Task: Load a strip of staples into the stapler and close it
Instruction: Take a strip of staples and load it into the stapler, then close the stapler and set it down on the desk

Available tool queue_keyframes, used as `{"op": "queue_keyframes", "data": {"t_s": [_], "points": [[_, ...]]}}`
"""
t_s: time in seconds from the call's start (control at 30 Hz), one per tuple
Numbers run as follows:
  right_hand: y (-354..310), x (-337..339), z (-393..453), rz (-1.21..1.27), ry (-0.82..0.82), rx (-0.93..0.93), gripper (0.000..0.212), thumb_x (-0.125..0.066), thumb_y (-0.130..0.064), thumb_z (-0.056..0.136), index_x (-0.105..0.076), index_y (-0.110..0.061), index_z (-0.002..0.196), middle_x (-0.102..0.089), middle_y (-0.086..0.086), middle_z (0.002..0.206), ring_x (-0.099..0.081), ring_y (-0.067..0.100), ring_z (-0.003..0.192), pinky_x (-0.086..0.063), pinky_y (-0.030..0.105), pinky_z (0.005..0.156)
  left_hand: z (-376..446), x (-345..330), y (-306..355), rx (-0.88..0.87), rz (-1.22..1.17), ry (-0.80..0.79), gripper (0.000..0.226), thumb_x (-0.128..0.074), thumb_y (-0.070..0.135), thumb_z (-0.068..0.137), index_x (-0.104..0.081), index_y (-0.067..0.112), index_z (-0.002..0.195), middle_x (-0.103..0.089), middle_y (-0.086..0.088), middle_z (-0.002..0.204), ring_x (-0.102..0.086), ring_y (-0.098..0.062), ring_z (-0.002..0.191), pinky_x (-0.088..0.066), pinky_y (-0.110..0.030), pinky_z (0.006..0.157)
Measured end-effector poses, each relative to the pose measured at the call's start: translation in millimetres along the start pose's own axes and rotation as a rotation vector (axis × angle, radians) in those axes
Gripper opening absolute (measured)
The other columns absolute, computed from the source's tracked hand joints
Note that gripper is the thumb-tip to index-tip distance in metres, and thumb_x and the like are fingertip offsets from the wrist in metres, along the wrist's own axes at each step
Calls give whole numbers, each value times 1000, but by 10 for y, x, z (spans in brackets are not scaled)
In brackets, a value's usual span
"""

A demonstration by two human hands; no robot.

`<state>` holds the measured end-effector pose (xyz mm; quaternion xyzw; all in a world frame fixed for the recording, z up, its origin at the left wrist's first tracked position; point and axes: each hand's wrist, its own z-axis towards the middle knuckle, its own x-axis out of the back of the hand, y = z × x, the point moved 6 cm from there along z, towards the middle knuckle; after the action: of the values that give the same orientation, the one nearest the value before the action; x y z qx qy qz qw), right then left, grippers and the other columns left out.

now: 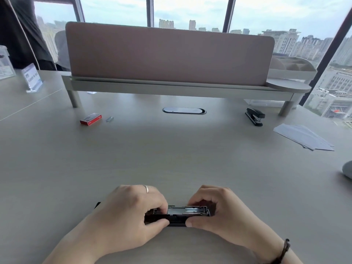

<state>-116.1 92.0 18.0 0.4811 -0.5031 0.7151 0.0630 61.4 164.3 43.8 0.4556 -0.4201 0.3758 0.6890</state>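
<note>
A black stapler point(178, 216) lies opened on the desk near me, its metal staple channel point(187, 209) facing up. My left hand point(129, 208) grips its left end, thumb on the front side and fingers over the top. My right hand point(221, 212) grips the right end, thumb on the front and fingers curled over the channel's tip. The stapler's lid pokes out black behind my left hand point(97, 205). Far back on the left sit a red staple box point(90, 119) and a loose strip of staples point(110, 119).
A second black stapler point(254, 116) stands at the back right, with white paper sheets point(304, 137) beside it. A pink divider on a raised shelf point(167, 86) spans the back. A cable grommet point(184, 110) sits mid-desk. An acrylic sign point(32, 78) stands back left.
</note>
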Motion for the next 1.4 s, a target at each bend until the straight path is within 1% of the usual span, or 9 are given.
{"op": "queue_keyframes", "data": {"t_s": [0.47, 0.6, 0.67, 0.73, 0.83, 0.93, 1.13, 1.23, 1.4], "points": [[21, -15, 3, 58, 18, -3, 29, -84, -45, 66, -73, -27, 85, -67, -5, 88, -57, 4, 66, -42, 19, 58, 174, -157, 311, -111, 7, -61, 17, -52, 49, 86, -60, 40, 98, -66, 18, 96, -62, -4, 81, -54, -28, 71], [34, -24, 7, 61, 17, -5, 29, -84, -46, 65, -71, -27, 82, -67, -4, 88, -55, 3, 65, -41, 20, 58, 151, -116, 287, -100, 12, -60, 15, -54, 46, 87, -61, 43, 100, -65, 23, 100, -61, -2, 77, -51, -20, 67], [32, -20, 5, 56, 19, -3, 27, -83, -46, 64, -70, -29, 80, -67, -6, 87, -55, 3, 66, -41, 20, 59, 115, -75, 241, -67, 0, -59, 14, -55, 47, 85, -60, 43, 98, -62, 26, 103, -60, -3, 73, -49, -18, 65], [34, -18, 7, 53, 24, -7, 27, -83, -46, 64, -70, -29, 80, -66, -8, 88, -54, 2, 65, -41, 20, 59, 50, -11, 127, -6, -28, -47, 15, -60, 47, 81, -54, 43, 94, -59, 27, 99, -60, -4, 72, -54, -24, 68], [40, -17, 0, 54, 24, -9, 29, -82, -47, 64, -70, -28, 81, -66, -8, 89, -53, 2, 64, -40, 19, 58, -104, 91, -129, 125, -68, -46, 31, -68, 50, 73, -45, 48, 95, -57, 29, 100, -59, 1, 81, -53, -22, 73], [57, -17, 6, 57, 23, -7, 31, -81, -49, 63, -70, -27, 81, -66, -7, 87, -53, 2, 64, -40, 21, 59, -243, 146, -312, 208, -71, -141, 32, -72, 49, 75, -51, 50, 99, -60, 28, 102, -58, 4, 90, -50, -16, 76], [49, -50, 15, 70, 12, -3, 31, -81, -50, 62, -71, -26, 78, -66, -5, 87, -52, 2, 62, -41, 23, 59, -295, 229, -337, 255, -102, -214, 25, -76, 44, 78, -63, 50, 98, -61, 19, 97, -57, 2, 88, -50, -16, 74], [43, -44, 13, 76, 19, 0, 23, -82, -47, 63, -67, -31, 69, -66, -5, 84, -50, 2, 60, -39, 21, 58, -268, 284, -303, 257, -31, -219, 25, -74, 48, 78, -63, 53, 101, -62, 21, 97, -55, 7, 83, -44, -13, 67], [38, -64, 19, 94, 18, 1, 22, -80, -52, 60, -64, -36, 63, -64, -10, 80, -50, 1, 59, -39, 22, 58, -174, 500, -135, 222, 240, -188, 32, -59, 61, 75, -56, 63, 107, -63, 27, 99, -57, 5, 86, -49, -24, 82]]}}
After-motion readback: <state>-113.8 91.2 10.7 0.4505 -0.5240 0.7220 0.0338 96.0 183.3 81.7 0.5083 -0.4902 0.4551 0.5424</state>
